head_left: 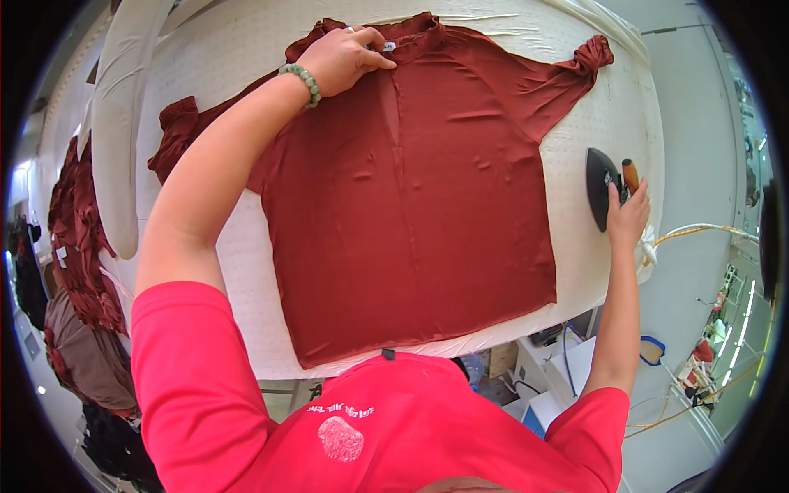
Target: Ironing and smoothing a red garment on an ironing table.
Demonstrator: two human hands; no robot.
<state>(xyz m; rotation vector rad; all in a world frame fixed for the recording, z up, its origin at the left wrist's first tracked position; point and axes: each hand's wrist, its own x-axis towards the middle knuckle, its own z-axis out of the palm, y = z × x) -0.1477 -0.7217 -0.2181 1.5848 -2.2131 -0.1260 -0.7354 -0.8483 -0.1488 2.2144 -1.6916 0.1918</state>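
Note:
A dark red long-sleeved blouse (460, 205) lies spread on a padded white ironing table (588, 263), collar at the far side and hem toward me. At its neckline my left hand (341, 62) has its fingers closed on the cloth beside the front opening, close to a small white label (389, 47). My right hand (628, 218) is wrapped round the handle of a black iron (602, 185), which rests on the table to the right of the blouse, apart from it. Some small creases show on the blouse's front.
A narrow padded arm (115, 156) stands along the table's left side. More dark red garments (78, 238) and a brown one (90, 345) hang at the left. A hose and cord (699, 230) run off right from near the iron.

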